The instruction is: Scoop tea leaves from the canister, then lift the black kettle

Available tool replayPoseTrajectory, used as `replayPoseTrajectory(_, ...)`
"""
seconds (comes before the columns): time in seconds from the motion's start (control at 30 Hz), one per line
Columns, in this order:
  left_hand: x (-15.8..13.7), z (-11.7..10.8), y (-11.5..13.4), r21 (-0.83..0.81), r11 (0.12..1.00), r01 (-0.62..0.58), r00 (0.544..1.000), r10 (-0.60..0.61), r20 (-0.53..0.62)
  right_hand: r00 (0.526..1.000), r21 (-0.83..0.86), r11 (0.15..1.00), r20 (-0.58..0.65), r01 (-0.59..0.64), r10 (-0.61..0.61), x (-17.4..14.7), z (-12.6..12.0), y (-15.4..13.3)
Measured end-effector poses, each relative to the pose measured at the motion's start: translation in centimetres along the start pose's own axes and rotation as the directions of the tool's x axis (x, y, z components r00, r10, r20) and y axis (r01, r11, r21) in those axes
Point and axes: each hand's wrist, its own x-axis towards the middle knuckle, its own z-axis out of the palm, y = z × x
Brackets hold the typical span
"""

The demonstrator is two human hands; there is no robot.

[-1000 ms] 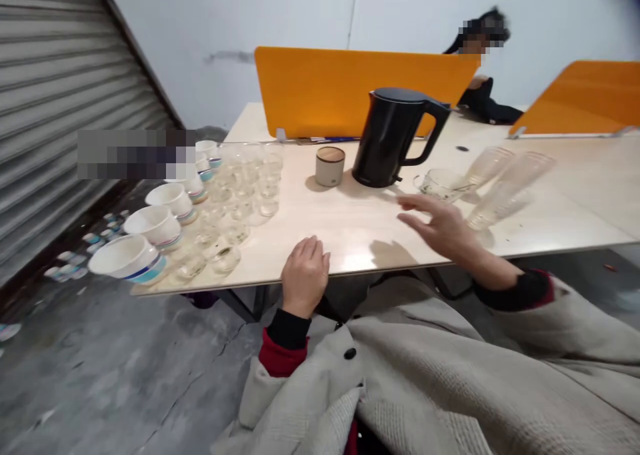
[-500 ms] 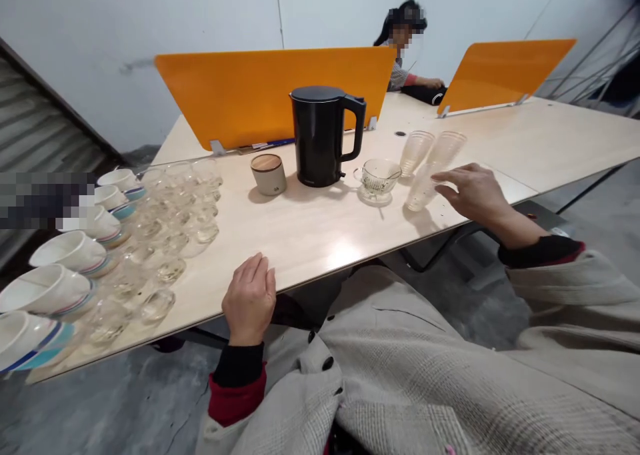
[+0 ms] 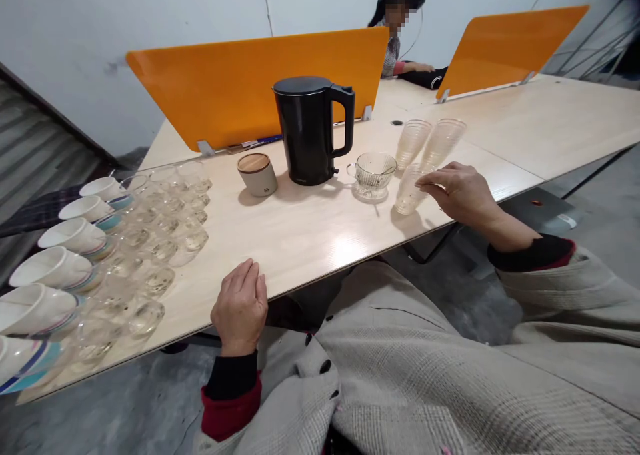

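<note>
My right hand (image 3: 457, 188) has its thumb and fingers closed at the upper rim of a clear plastic cup (image 3: 407, 196), which stands on the table. Two more clear ribbed cups (image 3: 413, 142) stand just behind it. Left of these is a ribbed glass coffee dripper (image 3: 374, 172) with a side handle and dark specks inside. My left hand (image 3: 241, 302) lies palm down at the table's front edge, fingers out and holding nothing. A black electric kettle (image 3: 305, 132) stands farther back, beside a grey canister (image 3: 257, 175) with a wooden lid.
Rows of small clear cups (image 3: 160, 250) and a column of white paper cups (image 3: 53, 265) fill the table's left end. Orange dividers (image 3: 240, 88) stand along the back. Beyond them a person (image 3: 393, 52) sits with an arm on a black item.
My right hand has moved slightly left, and its thumb and fingers have closed at the front cup's rim. My left hand stays on the table edge. The view has shifted a little.
</note>
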Motion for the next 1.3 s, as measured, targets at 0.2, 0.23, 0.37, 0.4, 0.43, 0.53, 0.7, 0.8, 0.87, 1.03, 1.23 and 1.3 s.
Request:
replayPoseTrajectory(0.2,-0.1,0.1,0.0,-0.003,1.000,0.000,1.000,0.000,0.007,1.000,0.007,1.000,-0.011,-0.020,0.020,0.0,0.3,-0.9)
replayPoseTrajectory(0.23,-0.1,0.1,0.0,0.003,1.000,-0.005,1.000,0.005,0.004,1.000,0.012,1.000,-0.011,-0.026,0.026,-0.1,0.2,-0.8)
replayPoseTrajectory(0.37,-0.1,0.0,0.1,0.027,0.999,-0.028,1.000,0.028,-0.007,0.996,0.078,0.994,-0.044,-0.073,0.076,-0.1,-0.3,0.1)
replayPoseTrajectory(0.4,-0.1,0.1,0.1,0.027,0.999,-0.030,0.999,0.031,-0.009,0.995,0.095,0.992,-0.049,-0.079,0.084,-0.1,-0.4,0.3)
replayPoseTrajectory(0.43,-0.1,0.1,0.1,0.027,0.999,-0.031,0.999,0.031,-0.011,0.995,0.109,0.991,-0.051,-0.083,0.089,-0.1,-0.5,0.5)
replayPoseTrajectory(0.53,-0.1,0.2,0.0,0.022,0.999,-0.028,1.000,0.028,-0.013,0.994,0.148,0.985,-0.049,-0.091,0.100,-0.1,-0.7,0.3)
replayPoseTrajectory(0.7,-0.1,0.1,0.1,0.035,0.999,-0.033,0.999,0.033,-0.011,0.989,0.174,0.977,-0.061,-0.124,0.137,0.1,-0.9,-1.3)
replayPoseTrajectory(0.8,-0.2,0.2,0.1,0.026,0.999,-0.024,1.000,0.024,-0.010,0.981,0.144,0.983,-0.142,-0.110,0.131,0.1,-1.9,-2.2)
replayPoseTrajectory(0.87,-0.2,0.2,0.1,0.015,1.000,-0.012,1.000,0.013,-0.014,0.967,0.126,0.990,-0.237,-0.061,0.090,-0.2,-3.2,-3.0)
replayPoseTrajectory(1.03,-0.2,0.1,0.4,-0.021,0.999,0.030,1.000,-0.030,0.001,0.891,0.147,0.983,-0.453,0.112,-0.034,-1.4,-5.9,-7.6)
replayPoseTrajectory(1.23,-0.1,-0.2,1.1,-0.018,0.998,0.060,0.996,-0.058,0.064,0.924,0.443,0.850,-0.364,0.286,-0.121,-0.5,-2.3,-15.1)
replayPoseTrajectory(1.3,-0.1,-0.2,1.1,-0.015,0.998,0.066,0.995,-0.065,0.070,0.956,0.531,0.803,-0.247,0.271,-0.159,0.6,0.2,-17.5)
